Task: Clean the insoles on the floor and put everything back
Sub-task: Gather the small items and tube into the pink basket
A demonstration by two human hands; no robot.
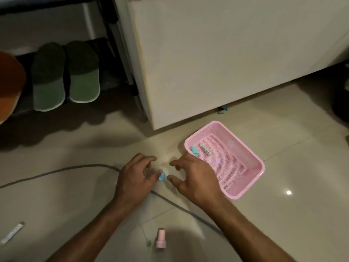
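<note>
A pink mesh basket (245, 183) sits on the tiled floor at centre right. Inside it lie a white tube (205, 149) and a small blue piece (194, 150). My left hand (135, 179) hovers low over the floor, its fingertips pinching a small blue object (162, 176). My right hand (192, 178) is beside it, fingers spread and loosely bent, empty, partly over the basket's near-left corner. A pink bottle (160, 238) lies on the floor between my forearms. A white tube (12, 233) lies at the lower left. No insoles are visible.
A grey cable (56, 171) runs across the floor under my hands. Green slippers (65, 76) stand on a low dark rack at the left, next to an orange item (9, 86). A large white cabinet (226, 53) fills the back. A blue scrap (223, 110) lies under its edge.
</note>
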